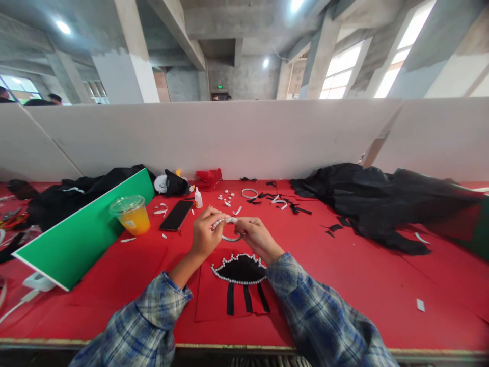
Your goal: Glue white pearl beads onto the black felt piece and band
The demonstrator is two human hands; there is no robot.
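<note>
Above the black beaded piece (240,269), both the left hand (204,234) and right hand (256,235) pinch a white strip (229,220) between closed fingertips.

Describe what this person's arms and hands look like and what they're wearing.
Both arms wear a long-sleeved plaid shirt in blue, grey and white checks, the cuffs pushed back a little from the wrists. The left hand and right hand are bare: no gloves, and no rings or watch that I can make out.

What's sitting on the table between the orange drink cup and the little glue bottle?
In the head view, a black phone lies flat between the cup and the glue bottle, with small white strip scraps nearby.
</note>
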